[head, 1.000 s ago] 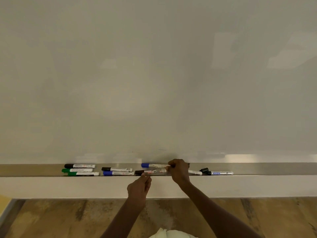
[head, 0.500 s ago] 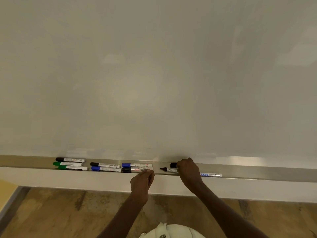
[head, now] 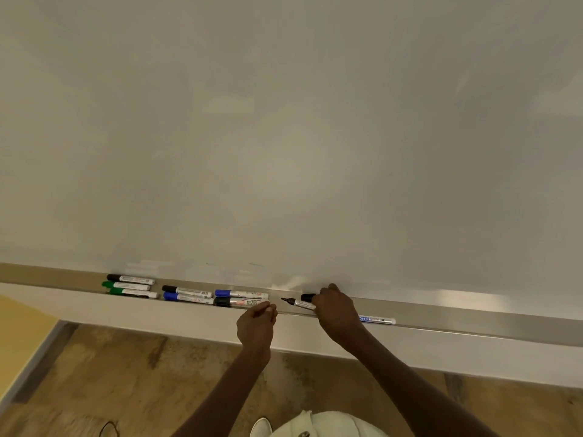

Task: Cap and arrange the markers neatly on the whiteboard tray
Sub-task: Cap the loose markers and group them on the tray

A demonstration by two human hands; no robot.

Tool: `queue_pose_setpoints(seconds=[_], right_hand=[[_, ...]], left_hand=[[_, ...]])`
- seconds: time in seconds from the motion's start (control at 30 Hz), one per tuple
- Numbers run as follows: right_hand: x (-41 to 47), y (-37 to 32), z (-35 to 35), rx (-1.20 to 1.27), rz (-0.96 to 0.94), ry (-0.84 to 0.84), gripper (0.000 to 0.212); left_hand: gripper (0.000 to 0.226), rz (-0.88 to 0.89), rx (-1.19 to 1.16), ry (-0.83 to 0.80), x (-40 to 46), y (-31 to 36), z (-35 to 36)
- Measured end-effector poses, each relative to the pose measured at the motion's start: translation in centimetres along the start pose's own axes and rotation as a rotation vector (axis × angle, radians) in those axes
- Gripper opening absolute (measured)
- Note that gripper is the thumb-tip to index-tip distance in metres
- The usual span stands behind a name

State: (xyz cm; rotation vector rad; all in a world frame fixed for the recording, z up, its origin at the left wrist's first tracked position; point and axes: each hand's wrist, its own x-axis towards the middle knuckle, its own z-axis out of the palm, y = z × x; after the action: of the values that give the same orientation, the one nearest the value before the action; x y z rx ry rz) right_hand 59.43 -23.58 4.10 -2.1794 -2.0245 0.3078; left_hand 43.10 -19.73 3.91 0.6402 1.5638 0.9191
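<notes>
Head view of a whiteboard (head: 284, 137) and its metal tray (head: 473, 313). The right hand (head: 336, 310) rests on the tray, fingers curled down over an uncapped black marker (head: 298, 302); the marker's bare tip projects to the left of the hand, and its white barrel passes under the fingers. A loose black cap (head: 307, 297) lies just behind the barrel, touching the hand's fingertips. Whether the fingers actually pinch the barrel or only cover it cannot be told, since the hand hides the contact. To the right of this hand, the tail of another white marker barrel with blue lettering (head: 377, 319) lies along the tray's front lip.

The left hand (head: 256, 326) sits just left of the right hand, fingertips drawn together at the tray's front edge, touching or nearly touching the right end of a capped black marker (head: 241, 301); a firm hold is not evident. Directly behind that marker lies a capped blue marker (head: 241, 294). Farther left of the left hand lie a black and blue pair (head: 187, 294), then, well apart, a group of one black and two green markers (head: 131, 286), all capped and parallel to the tray.
</notes>
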Motion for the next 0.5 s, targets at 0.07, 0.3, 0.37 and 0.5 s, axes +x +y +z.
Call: queue_pose_setpoints(seconds=[0.07,0.3,0.37,0.5], right_hand=[[-1.0,0.8,-0.9,0.0,0.021,0.01,0.024],[-4.5,5.0,-3.8,0.0,0.13,0.022,0.015],[-5.3,5.8,-4.0,0.016,0.137,0.034,0.015],[-7.4,7.7,-4.4,0.039,0.186,0.062,0.015]], left_hand=[[0.015,0.147,0.181,-0.012,-0.3,-0.2,1.0],[0.022,0.751,0.783,-0.297,1.1,-1.1,4.7],[0.026,0.864,0.998,-0.374,2.0,-1.9,5.0],[0.028,0.959,1.16,-0.474,2.2,-2.5,6.0]])
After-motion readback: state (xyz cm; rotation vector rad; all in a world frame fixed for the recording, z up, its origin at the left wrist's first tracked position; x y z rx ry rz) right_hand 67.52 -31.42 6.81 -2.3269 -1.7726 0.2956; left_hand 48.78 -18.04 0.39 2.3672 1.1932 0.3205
